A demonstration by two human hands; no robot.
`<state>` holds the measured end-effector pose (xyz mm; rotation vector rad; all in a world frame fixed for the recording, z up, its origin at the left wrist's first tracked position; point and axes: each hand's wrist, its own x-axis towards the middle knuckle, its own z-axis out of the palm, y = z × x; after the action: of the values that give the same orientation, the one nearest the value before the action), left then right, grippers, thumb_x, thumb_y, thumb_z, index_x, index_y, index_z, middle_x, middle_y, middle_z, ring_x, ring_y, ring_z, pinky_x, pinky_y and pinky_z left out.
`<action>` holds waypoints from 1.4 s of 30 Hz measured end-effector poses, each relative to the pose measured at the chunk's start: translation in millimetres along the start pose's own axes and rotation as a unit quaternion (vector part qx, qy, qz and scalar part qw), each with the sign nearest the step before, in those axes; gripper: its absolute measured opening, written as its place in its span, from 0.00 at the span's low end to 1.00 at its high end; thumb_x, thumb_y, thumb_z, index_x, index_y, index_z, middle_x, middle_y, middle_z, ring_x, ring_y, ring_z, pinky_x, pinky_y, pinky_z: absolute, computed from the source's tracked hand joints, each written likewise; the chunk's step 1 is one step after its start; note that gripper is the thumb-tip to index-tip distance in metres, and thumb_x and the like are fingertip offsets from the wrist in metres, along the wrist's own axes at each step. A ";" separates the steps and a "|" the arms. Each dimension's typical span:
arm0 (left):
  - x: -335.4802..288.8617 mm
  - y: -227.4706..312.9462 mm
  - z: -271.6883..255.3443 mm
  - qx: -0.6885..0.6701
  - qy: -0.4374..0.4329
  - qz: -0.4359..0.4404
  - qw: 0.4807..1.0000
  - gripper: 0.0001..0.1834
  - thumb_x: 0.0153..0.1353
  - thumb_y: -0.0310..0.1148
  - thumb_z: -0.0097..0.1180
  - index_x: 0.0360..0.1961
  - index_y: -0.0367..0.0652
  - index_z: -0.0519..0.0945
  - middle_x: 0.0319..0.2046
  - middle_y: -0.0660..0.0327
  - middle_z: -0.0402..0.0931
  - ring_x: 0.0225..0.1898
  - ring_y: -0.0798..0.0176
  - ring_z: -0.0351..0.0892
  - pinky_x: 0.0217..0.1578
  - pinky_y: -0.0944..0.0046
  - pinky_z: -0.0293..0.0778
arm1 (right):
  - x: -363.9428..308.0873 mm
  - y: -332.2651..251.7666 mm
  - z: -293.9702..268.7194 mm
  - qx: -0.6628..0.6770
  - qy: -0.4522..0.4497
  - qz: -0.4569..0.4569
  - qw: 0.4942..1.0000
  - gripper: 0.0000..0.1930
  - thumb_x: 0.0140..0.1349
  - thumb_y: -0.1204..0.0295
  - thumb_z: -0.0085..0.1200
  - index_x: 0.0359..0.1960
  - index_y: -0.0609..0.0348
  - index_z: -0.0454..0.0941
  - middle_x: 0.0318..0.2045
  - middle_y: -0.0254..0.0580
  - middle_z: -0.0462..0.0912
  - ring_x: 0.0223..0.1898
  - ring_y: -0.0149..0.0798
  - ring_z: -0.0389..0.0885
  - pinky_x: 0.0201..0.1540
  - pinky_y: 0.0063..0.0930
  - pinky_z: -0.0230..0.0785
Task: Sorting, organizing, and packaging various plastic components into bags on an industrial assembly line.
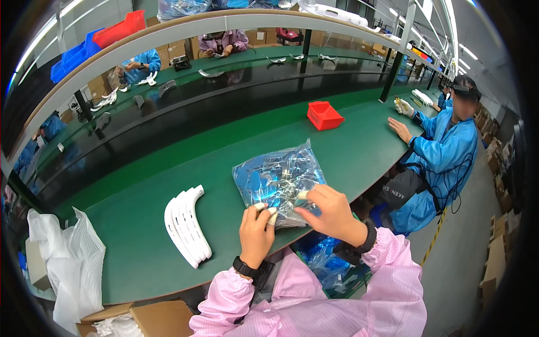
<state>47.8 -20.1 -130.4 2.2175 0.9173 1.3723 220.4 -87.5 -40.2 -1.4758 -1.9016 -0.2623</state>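
Clear plastic bag (279,177) on tabletop (362,151), ahead of left hand (256,233) and ahead-left of right hand (332,210). Fingertips (260,206) of left touching bag's near edge, grip unclear; right thumb (307,216) and forefinger (304,195) apart over near-right corner. White curved parts (187,227) left of bag.

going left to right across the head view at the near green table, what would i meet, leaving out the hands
White wrapping sheet → white curved parts → clear plastic bag → co-worker in blue.

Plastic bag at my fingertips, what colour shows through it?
Blue shows through the clear plastic bag, seen best in the head view.
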 end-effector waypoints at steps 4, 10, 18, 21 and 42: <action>-1.3 9.1 9.9 0.003 0.024 -0.001 1.000 0.08 0.50 0.21 0.59 0.34 0.39 0.81 0.35 0.54 0.74 0.38 0.50 0.75 0.37 0.56 0.73 | -6.3 -0.8 1.4 0.006 -0.046 0.007 0.999 0.16 0.46 0.62 0.68 0.30 0.58 0.75 0.26 0.40 0.75 0.29 0.44 0.77 0.27 0.33 0.69; -11.7 25.7 24.5 -0.016 0.026 0.015 0.999 0.06 0.52 0.23 0.59 0.33 0.38 0.80 0.32 0.55 0.73 0.35 0.51 0.74 0.35 0.56 0.72 | -14.2 6.4 6.0 -0.027 -0.107 0.031 0.993 0.16 0.47 0.62 0.66 0.27 0.58 0.74 0.27 0.40 0.75 0.33 0.44 0.77 0.30 0.36 0.71; -2.0 23.1 9.3 0.082 0.002 0.136 0.987 0.11 0.48 0.24 0.60 0.36 0.44 0.82 0.34 0.60 0.74 0.39 0.56 0.73 0.38 0.59 0.68 | -24.3 11.3 6.4 0.018 -0.110 0.048 0.993 0.10 0.49 0.68 0.63 0.25 0.59 0.75 0.24 0.41 0.75 0.30 0.46 0.77 0.29 0.38 0.70; -5.1 10.9 4.7 0.106 -0.017 0.154 0.982 0.14 0.47 0.25 0.60 0.38 0.47 0.82 0.37 0.62 0.75 0.43 0.56 0.72 0.41 0.57 0.67 | -18.2 3.8 5.2 0.032 -0.109 0.070 0.991 0.10 0.51 0.67 0.62 0.27 0.59 0.75 0.27 0.41 0.76 0.32 0.46 0.78 0.31 0.38 0.71; -12.2 13.0 10.9 0.076 -0.013 0.139 0.987 0.17 0.49 0.25 0.60 0.43 0.49 0.82 0.40 0.61 0.74 0.43 0.54 0.72 0.42 0.56 0.67 | -0.6 5.5 5.4 -0.082 -0.139 0.038 0.986 0.06 0.45 0.72 0.55 0.20 0.62 0.74 0.23 0.48 0.78 0.26 0.50 0.80 0.28 0.41 0.72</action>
<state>58.0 -37.7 -135.2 2.5525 0.7460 1.4282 223.3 -83.2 -45.9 -1.7689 -2.0761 -0.1868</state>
